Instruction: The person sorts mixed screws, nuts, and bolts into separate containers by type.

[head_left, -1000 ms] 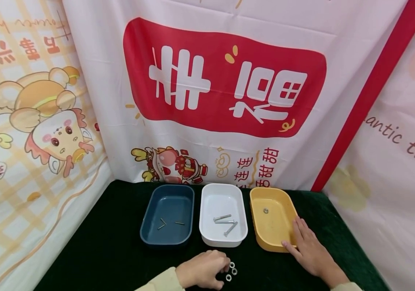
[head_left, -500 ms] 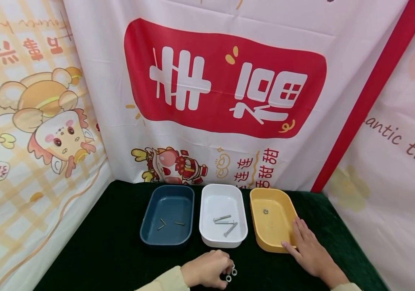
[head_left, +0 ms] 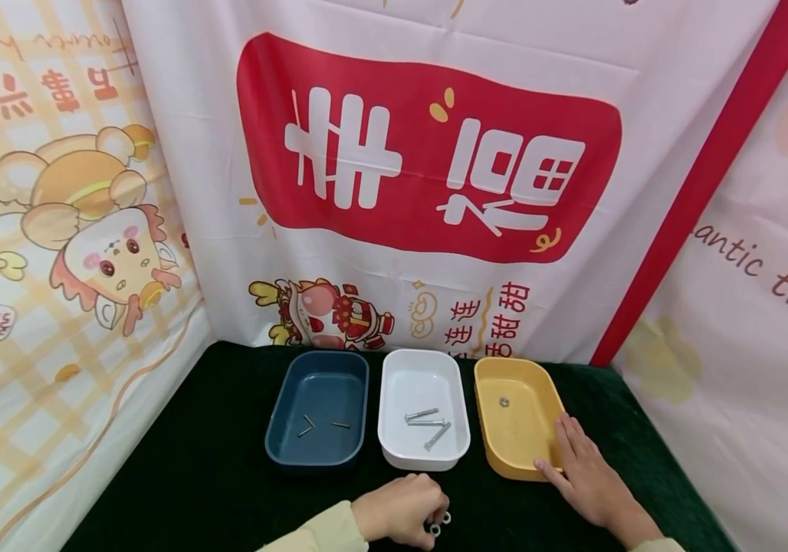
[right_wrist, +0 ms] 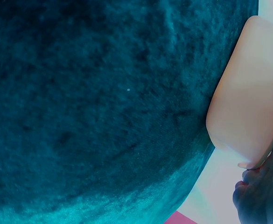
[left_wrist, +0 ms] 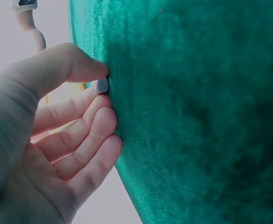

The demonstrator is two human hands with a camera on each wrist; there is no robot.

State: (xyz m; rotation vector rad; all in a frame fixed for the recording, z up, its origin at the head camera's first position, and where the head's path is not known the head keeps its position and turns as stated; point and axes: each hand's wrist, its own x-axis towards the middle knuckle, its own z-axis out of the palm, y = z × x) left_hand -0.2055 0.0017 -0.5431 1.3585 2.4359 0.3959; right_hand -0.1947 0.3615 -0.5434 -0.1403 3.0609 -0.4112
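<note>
Two metal nuts [head_left: 435,530] show on the dark green cloth at the fingertips of my left hand [head_left: 401,510], which is palm-inward with its fingers bent. In the left wrist view, a nut [left_wrist: 101,85] sits between the thumb tip and index finger, close against the cloth. Another nut seen earlier is hidden behind the fingers in the head view. My right hand [head_left: 590,475] rests at the near right corner of the yellow tray [head_left: 528,469], thumb on its front rim and fairly straight fingers along its right side. One nut [head_left: 504,402] lies inside that tray.
Left of the yellow tray stands a white tray [head_left: 424,462] holding several long bolts [head_left: 425,422]. A dark blue tray [head_left: 314,460] with several small thin metal pieces [head_left: 341,425] stands farther left. Printed curtains [head_left: 394,291] hang behind the green cloth [head_left: 180,475].
My left hand has shifted slightly right over the nuts, and its fingers now cover the farthest one. My right hand has stayed at the yellow tray.
</note>
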